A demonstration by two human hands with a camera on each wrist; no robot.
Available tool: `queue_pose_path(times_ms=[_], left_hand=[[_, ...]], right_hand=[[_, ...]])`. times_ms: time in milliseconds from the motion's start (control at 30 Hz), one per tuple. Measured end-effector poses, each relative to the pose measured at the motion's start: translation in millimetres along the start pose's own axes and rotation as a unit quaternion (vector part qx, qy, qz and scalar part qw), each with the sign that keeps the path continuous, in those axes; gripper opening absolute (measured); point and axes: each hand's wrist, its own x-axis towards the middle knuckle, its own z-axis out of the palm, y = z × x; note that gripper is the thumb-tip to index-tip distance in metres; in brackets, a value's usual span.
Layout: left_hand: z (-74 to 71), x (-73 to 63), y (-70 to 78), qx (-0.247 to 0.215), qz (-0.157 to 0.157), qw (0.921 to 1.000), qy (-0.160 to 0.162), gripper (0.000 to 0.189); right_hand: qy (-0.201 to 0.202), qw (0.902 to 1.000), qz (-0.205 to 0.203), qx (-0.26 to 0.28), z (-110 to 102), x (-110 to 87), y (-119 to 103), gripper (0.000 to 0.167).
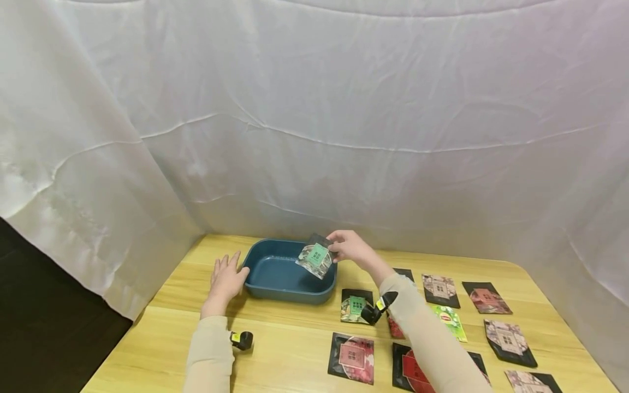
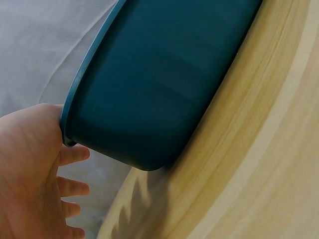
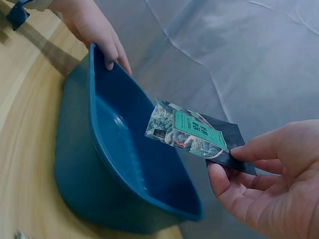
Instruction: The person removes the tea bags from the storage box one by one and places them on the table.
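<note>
My right hand (image 1: 351,248) pinches a black tea sachet with a green label (image 1: 316,256) by one end, thumb against fingers. The sachet is held tilted above the right part of a blue plastic basin (image 1: 290,296). In the right wrist view, the sachet's printed face (image 3: 189,130) shows over the basin's opening. At the basin's left end is my left hand (image 1: 227,281), its thumb touching the rim. Its other fingers are spread and fairly straight in the left wrist view, beside the basin wall (image 2: 149,89). The part of the basin floor behind the sachet is hidden.
Right of the basin lie several tea sachets, among them a green-labelled one (image 1: 355,307), a pink-labelled one (image 1: 351,357), a red-labelled one (image 1: 411,370) and a bright green packet (image 1: 451,322). My right forearm covers some. A pale curtain (image 1: 314,136) hangs behind the wooden table (image 1: 285,349).
</note>
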Motion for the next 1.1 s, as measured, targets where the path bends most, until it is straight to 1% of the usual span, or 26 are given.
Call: queue_pose_path(times_ms=[167,367,533,733,900,1100], left_hand=[[0.1,0.2,-1.7,0.003,-0.001,1.0000,0.005,0.066],[-0.3,0.2,-2.5,0.002,-0.001,1.0000,0.003,0.066],[-1.3,0.3,-4.6,0.003,0.001,1.0000,0.006,0.066],[-1.5,-0.3,-6.1,0.003,0.001,1.0000,0.008,0.067],[-2.0,-0.7,-6.6,0.006,0.000,0.9999,0.009,0.066],[-1.2,-0.4,-6.2,0.005,0.002,1.0000,0.007,0.067]], right_hand=[[0.000,0.9999,-0.015,-0.005,-20,-10.9,0,0.036],[0.001,0.9998,-0.016,-0.015,-46,-21.8,7,0.038],[0.002,0.9995,-0.014,-0.028,-62,-27.6,15,0.039],[0.016,0.9993,-0.004,-0.034,-74,-28.5,27,0.037],[0.028,0.9985,0.017,-0.043,-80,-27.4,38,0.036],[0.024,0.9973,0.042,-0.055,-82,-22.0,61,0.035]])
